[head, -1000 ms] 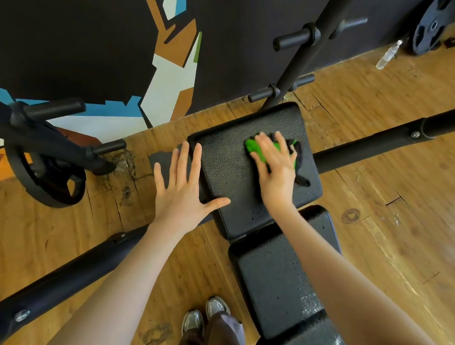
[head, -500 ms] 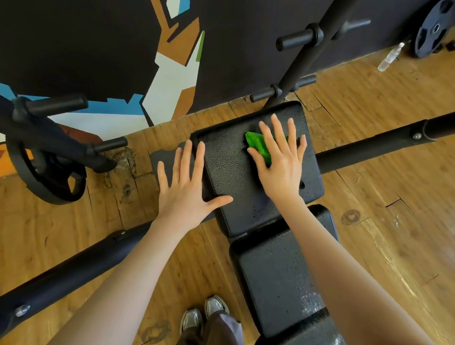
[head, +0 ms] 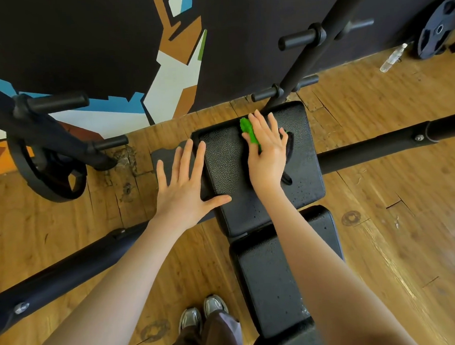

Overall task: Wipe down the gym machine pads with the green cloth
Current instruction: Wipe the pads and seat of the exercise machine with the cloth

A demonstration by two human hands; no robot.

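A black textured bench pad (head: 229, 169) lies in the middle of the view, with a second black pad (head: 270, 281) nearer to me. My right hand (head: 266, 151) presses flat, fingers straight, on the green cloth (head: 249, 132) near the far edge of the upper pad. Most of the cloth is hidden under the palm; a green strip shows at the fingers' left. My left hand (head: 184, 188) rests open with spread fingers on the pad's left edge, thumb lying on top of the pad.
Black frame bars (head: 379, 147) run left and right under the bench. An upright post with pegs (head: 304, 61) rises behind the pad. A weight plate (head: 48, 172) hangs at left, another plate (head: 437, 28) and a clear bottle (head: 392, 58) lie at far right. My shoes (head: 203, 315) stand on the wooden floor.
My right hand has slid the green cloth away from me, toward the pad's far edge, and slightly left. My left hand has stayed on the pad's left edge.
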